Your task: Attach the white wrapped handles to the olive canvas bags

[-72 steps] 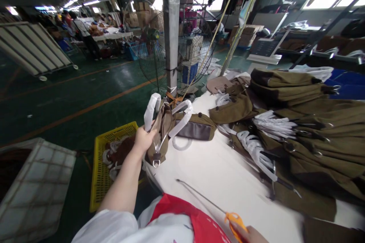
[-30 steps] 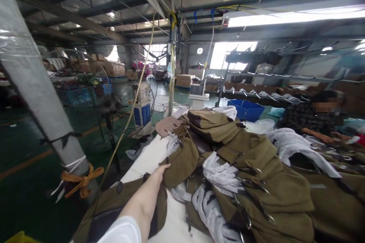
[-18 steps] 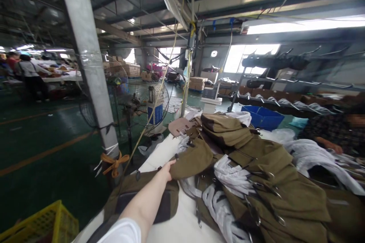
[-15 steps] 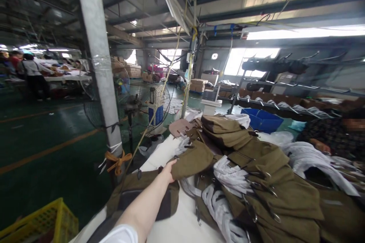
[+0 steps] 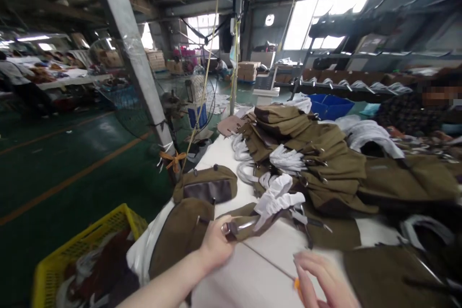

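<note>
My left hand (image 5: 216, 243) is closed on an olive canvas bag (image 5: 245, 212), gripping it by a dark strap tab with a metal ring. A white-wrapped strap (image 5: 276, 199) lies bunched over this bag. At lower right my right hand (image 5: 321, 274), slightly blurred, has its fingers stretched and apart. Beside those fingers is a thin dark rod (image 5: 269, 261) with an orange end (image 5: 297, 287), over the white tabletop; the hand partly covers the orange end. Left of my left hand lie another olive piece (image 5: 180, 236) and an olive bag with a dark panel (image 5: 207, 185).
A large heap of olive bags (image 5: 325, 154) covers the table's right side. A yellow crate (image 5: 90, 231) with dark cloth stands at lower left, near a metal post (image 5: 144, 67). Across the table sits a person (image 5: 411, 110). Behind are a blue bin (image 5: 330, 106) and a fan.
My left hand has drawn the olive bag from the heap toward me, onto the near tabletop. My right hand has come into view at lower right. The camera has tilted down.
</note>
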A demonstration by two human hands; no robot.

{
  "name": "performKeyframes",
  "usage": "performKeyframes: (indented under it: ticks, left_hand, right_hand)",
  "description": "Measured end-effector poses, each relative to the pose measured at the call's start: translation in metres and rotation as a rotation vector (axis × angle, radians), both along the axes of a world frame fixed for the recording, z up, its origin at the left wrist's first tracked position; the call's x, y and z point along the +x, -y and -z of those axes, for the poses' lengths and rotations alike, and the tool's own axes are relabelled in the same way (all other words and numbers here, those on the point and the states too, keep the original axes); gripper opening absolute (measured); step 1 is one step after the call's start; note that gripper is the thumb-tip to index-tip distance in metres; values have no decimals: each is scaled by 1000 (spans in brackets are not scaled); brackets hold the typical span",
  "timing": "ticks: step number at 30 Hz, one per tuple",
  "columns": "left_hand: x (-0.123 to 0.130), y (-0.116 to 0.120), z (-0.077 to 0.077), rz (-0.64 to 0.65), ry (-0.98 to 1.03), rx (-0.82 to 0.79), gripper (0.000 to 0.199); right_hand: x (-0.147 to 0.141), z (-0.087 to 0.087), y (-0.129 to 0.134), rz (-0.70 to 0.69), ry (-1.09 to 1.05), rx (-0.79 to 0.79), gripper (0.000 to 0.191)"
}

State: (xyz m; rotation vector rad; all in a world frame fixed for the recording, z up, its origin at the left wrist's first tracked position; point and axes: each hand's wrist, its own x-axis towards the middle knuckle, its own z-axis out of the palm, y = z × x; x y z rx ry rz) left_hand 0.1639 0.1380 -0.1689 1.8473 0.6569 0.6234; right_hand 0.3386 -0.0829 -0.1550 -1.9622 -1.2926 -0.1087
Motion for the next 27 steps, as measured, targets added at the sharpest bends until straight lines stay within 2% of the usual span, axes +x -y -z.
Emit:
performKeyframes:
  ticks: [2,4,7,9,11,12,14,16,18,21,24,25,26,27]
  left_hand:
    - [-16,24,6,60,-94,72,38]
    - [-28,42,13,132,-183,133,39]
    - [-41,59,21,191,-240,185,43]
    - [-50,65,24,161,-220,237,45]
    - [-58,69,23,89,-178,380,45]
    - [-61,70,21,49,-143,502,43]
    - [-65,74,17,-20,-38,802,39]
    - [-65,80,13,-44,74,1061,37]
    - [-58,89,13,19,127,1191,40]
    - [-39,105,22,289,-8,1193,48]
    - [-24,110,27,647,-213,1025,52]
    - [-23,107,25,687,-225,958,44]
    - [-25,102,20,641,-196,897,32]
    - [-28,95,14,506,-141,846,21]
  right_hand:
    - [-27,-23,-14,-76,211,120,24]
    - [-47,-35,-28,-132,269,-4,20]
    - [-58,-30,-33,-205,161,-257,12]
    - [-58,-20,-23,-200,99,-257,12]
    - [-56,-14,-9,-148,72,-142,10]
    - [-54,-14,-2,-83,55,-66,11]
    - [-49,-18,8,134,-44,141,36]
    - [-40,-27,11,355,-291,358,70]
    - [-28,-38,7,430,-650,502,79]
    - [-10,-50,-6,293,-1110,491,75]
    - [-4,-51,-18,114,-1219,350,81]
    - [-5,-50,-20,63,-1199,290,79]
    - [-8,-48,-21,22,-1163,226,76]
    - [-11,-46,-20,-11,-1108,153,72]
